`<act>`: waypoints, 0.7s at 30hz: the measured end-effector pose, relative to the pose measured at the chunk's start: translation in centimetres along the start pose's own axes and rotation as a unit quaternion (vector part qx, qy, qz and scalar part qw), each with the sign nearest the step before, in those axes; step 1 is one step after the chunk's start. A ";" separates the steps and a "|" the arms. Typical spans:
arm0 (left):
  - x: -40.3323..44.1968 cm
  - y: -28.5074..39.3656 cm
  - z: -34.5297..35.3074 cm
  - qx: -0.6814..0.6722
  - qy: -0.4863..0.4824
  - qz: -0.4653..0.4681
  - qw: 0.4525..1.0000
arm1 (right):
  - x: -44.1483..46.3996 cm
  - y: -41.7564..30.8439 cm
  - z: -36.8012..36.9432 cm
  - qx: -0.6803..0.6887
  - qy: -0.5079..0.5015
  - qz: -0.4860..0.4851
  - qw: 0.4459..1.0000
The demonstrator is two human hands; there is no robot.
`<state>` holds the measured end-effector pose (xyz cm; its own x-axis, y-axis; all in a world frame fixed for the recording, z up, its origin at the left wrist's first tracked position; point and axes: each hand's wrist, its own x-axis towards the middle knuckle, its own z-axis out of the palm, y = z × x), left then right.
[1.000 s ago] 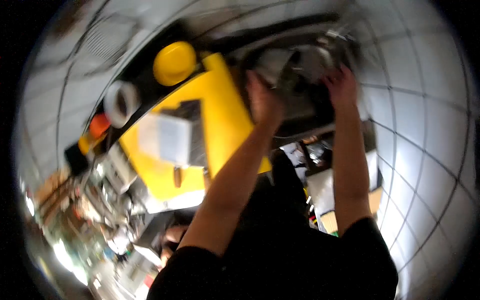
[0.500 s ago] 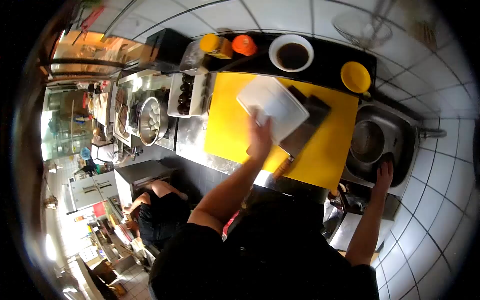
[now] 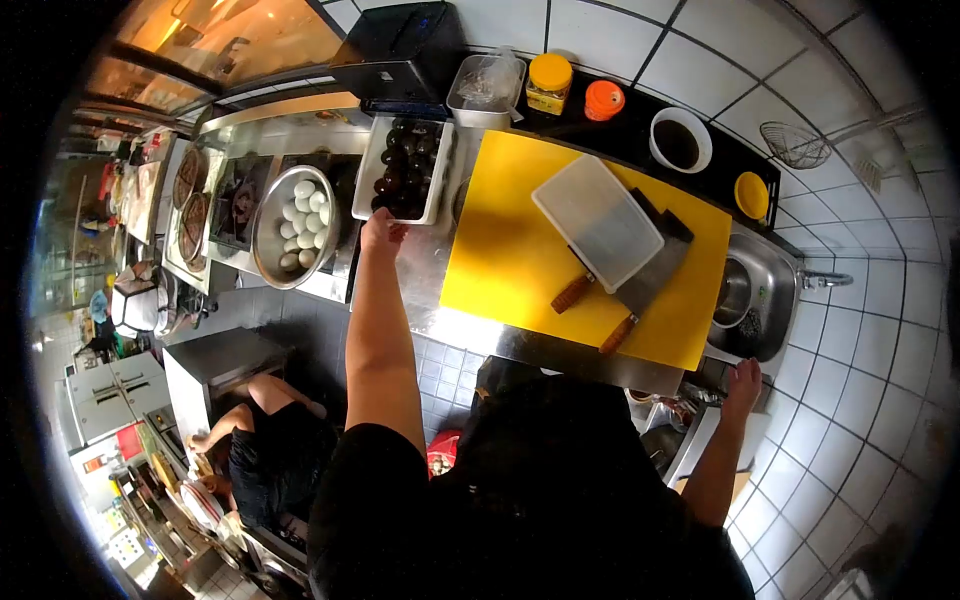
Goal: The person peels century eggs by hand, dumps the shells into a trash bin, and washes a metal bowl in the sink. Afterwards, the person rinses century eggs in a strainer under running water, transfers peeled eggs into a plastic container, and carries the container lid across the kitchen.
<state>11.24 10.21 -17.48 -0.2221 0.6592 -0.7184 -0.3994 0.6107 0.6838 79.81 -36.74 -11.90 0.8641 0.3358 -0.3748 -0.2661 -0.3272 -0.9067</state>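
Observation:
My left hand [image 3: 382, 235] is closed at the near edge of a white tray [image 3: 444, 190] of dark, glossy eggs [image 3: 405, 165], its fingers at the rim. To the right, my right hand [image 3: 741, 388] hangs by the near edge of the sink with nothing seen in it, fingers stretched out. A translucent white plastic lid or shallow container [image 3: 598, 222] lies on the yellow cutting board [image 3: 490, 250], partly covering two wooden-handled knives; the broad blade of one cleaver [image 3: 660, 262] shows beside it.
Left of the tray stands a steel bowl [image 3: 268, 240] of white eggs. Along the wall are a yellow-lidded jar [image 3: 548, 85], an orange-lidded jar [image 3: 603, 101] and a white bowl [image 3: 660, 140] of dark liquid. The sink [image 3: 775, 300] holds a metal bowl. Another person [image 3: 275, 450] crouches at lower left.
My left hand has let go of the white plastic piece on the board and moved left to the egg tray. My right hand has come out of the sink. The view has shifted left.

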 end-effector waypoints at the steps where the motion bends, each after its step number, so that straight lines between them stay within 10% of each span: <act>1: -0.1 -0.4 0.2 -0.035 0.034 -0.017 0.999 | -0.6 -0.1 0.4 -0.010 0.010 -0.001 1.000; 6: -1.4 -3.9 -4.6 -0.121 -0.083 0.011 0.989 | -0.9 0.9 0.6 0.110 0.006 0.007 0.994; 7: -2.0 -4.6 -5.0 -0.136 0.010 -0.050 0.989 | 3.2 5.0 -2.3 0.200 -0.040 0.039 0.978; 8: -5.1 -5.0 -4.1 -0.213 -0.080 -0.041 0.973 | 1.5 4.2 -1.0 0.116 0.009 -0.004 0.993; 9: -11.2 -3.7 -1.5 -0.138 0.050 -0.047 0.988 | -1.8 -0.3 2.3 -0.010 0.025 -0.021 0.999; 11: -11.6 -6.0 -4.5 -0.218 -0.150 -0.048 0.963 | 0.8 1.5 1.9 0.069 0.029 0.022 0.997; 14: -16.4 -7.6 -6.2 -0.188 -0.094 -0.027 0.977 | 2.8 2.0 2.8 0.133 0.017 0.067 0.989; 16: -22.4 -7.3 -4.3 -0.197 -0.076 0.006 0.978 | 3.0 -1.6 4.6 -0.066 0.065 0.110 0.990; 21: -27.3 -6.9 -4.4 -0.068 -0.242 0.013 0.968 | 11.7 2.0 4.2 -0.051 0.069 0.223 0.971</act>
<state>16.07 -13.89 -3.15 0.1960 0.8214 -0.5357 -0.5195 0.5503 0.6537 87.62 -29.78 -18.87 0.7240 0.0213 -0.6895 -0.5889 -0.5014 -0.6339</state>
